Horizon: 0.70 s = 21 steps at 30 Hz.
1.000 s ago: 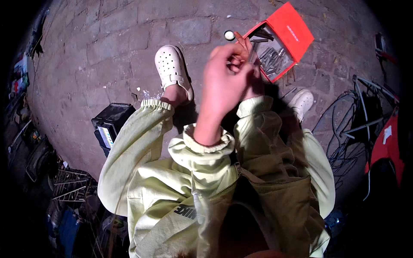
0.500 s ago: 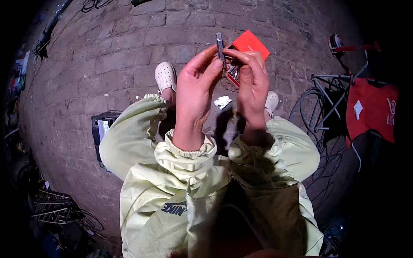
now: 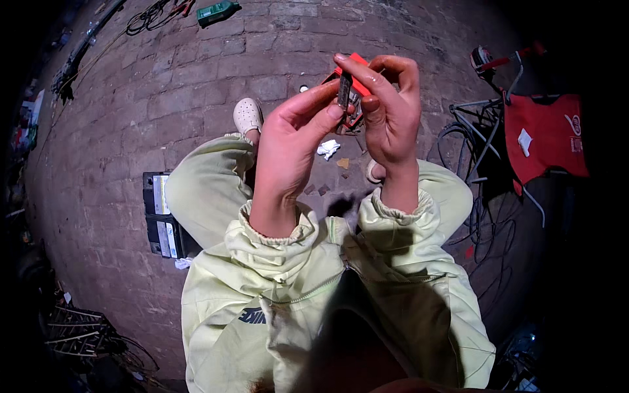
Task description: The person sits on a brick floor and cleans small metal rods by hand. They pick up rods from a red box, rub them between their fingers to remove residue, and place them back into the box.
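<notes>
Up in front of me, my left hand (image 3: 288,147) pinches a short dark metal bar (image 3: 344,93) between thumb and fingers. The bar stands nearly upright. My right hand (image 3: 398,111) is just to its right, index finger stretched toward the bar's top end and thumb apart from it. Whether that fingertip touches the bar, I cannot tell. Behind the hands lies a small open red box (image 3: 359,86) with metal pieces inside, partly hidden by my fingers. Crumpled white paper (image 3: 328,149) rests on the bricks below, beside a small yellowish scrap (image 3: 343,163).
A black battery (image 3: 164,216) stands by my left knee. To the right are a red folding chair (image 3: 547,134) and loose dark cables (image 3: 475,216) on the brick floor. At the far left lie a green bottle (image 3: 217,12) and coiled leads (image 3: 147,21).
My right index finger has moved from the bar's side up toward its top, and the hand has opened somewhat. The left hand keeps its pinch. My view has shifted slightly.
</notes>
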Available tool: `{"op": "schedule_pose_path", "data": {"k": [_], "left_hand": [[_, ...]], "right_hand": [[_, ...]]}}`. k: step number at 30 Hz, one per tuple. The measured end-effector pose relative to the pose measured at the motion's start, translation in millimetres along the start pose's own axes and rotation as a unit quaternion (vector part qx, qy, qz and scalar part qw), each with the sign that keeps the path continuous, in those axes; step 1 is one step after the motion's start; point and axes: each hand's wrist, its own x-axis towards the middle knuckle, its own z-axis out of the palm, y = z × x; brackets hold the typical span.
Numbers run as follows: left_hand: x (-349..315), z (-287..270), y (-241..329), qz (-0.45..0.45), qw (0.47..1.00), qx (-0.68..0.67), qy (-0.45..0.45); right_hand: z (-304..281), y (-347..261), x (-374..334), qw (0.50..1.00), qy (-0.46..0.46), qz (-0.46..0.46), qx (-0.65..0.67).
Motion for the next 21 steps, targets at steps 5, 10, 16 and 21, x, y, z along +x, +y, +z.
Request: {"op": "schedule_pose_path", "data": {"k": [5, 10, 16, 21], "left_hand": [[-10.7, 1.7, 5.3, 0.023, 0.999, -0.035, 0.016], [-21.5, 0.5, 4.8, 0.006, 0.999, -0.017, -0.042], [-23.1, 1.9, 5.3, -0.029, 0.996, 0.006, -0.083], [-26.0, -2.8, 3.5, -0.048, 0.996, -0.002, -0.081]], "right_hand": [[-5.5, -25.2, -21.4, 0.999, -0.031, -0.011, 0.015], [-7.0, -25.2, -8.5, 0.991, 0.034, 0.113, 0.061], [-10.8, -38.7, 1.1, 0.794, 0.049, 0.411, 0.444], [-6.9, -32.7, -5.3, 0.741, 0.089, 0.423, 0.513]]}}
